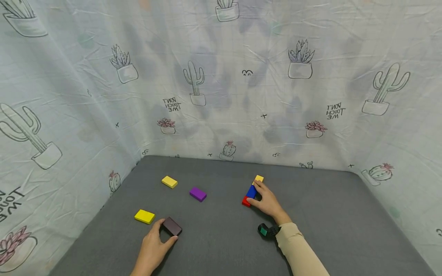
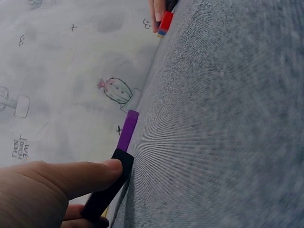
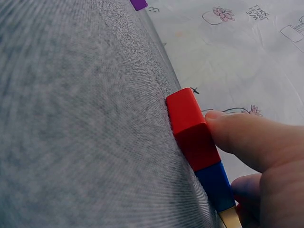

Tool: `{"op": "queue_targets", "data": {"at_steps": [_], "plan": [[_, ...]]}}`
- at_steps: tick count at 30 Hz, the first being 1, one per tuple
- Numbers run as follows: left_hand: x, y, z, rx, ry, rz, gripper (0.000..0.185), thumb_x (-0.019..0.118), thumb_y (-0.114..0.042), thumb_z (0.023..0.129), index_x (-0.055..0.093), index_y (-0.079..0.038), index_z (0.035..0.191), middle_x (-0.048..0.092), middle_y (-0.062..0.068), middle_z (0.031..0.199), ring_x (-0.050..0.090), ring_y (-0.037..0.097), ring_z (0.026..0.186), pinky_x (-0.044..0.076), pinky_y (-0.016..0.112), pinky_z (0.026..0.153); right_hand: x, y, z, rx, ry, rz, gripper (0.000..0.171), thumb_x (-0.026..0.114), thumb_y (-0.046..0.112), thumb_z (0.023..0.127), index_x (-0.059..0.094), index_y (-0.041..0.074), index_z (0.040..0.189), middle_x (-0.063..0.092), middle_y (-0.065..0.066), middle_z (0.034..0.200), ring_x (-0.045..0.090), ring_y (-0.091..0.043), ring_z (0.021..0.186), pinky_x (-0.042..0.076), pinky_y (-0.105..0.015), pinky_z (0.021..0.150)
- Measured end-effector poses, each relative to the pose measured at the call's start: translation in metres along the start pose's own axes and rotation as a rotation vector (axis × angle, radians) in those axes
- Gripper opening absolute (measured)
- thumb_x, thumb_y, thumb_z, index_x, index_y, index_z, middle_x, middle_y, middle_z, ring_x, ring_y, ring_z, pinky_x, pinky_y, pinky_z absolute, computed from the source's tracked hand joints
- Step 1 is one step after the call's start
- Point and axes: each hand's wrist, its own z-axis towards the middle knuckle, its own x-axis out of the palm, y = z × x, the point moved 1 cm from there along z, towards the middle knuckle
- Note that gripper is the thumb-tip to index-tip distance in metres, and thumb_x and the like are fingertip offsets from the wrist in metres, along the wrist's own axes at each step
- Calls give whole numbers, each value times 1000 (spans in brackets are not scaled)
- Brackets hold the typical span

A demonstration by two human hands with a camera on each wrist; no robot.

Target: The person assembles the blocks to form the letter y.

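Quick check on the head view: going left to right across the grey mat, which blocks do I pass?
Flat yellow block near the front → second flat yellow block farther back → dark brown block held by the left hand → purple block → red, blue and yellow row of blocks at the right hand.

Smooth, matt red block [image 3: 190,128]; rough grey woven cloth mat [image 1: 221,237].

The left hand [image 1: 154,245] is laid low on the near left, thumb and fingers curled in a pinch. The right hand [image 1: 267,202] is stretched further forward, its fingers bent in a grip; a beige sleeve [image 1: 300,251] is worn on that forearm.
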Motion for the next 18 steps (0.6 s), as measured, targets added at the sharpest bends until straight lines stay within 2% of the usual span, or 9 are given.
{"op": "queue_targets", "data": {"at_steps": [7, 18], "plan": [[-1, -4, 0, -1, -11, -9, 78, 76, -32, 79, 40, 9, 135, 46, 36, 132, 47, 51, 118, 43, 60, 92, -1, 1, 0, -2, -6, 1, 78, 66, 40, 87, 34, -1, 145, 27, -21, 153, 27, -41, 139, 30, -58, 108], [1, 0, 1, -32, 18, -22, 81, 76, -35, 79, 38, 7, 136, 45, 36, 133, 47, 52, 119, 45, 60, 90, -2, 4, -1, 9, 7, 1, 78, 67, 38, 87, 33, -1, 145, 26, -22, 153, 27, -42, 139, 29, -58, 108]]}}
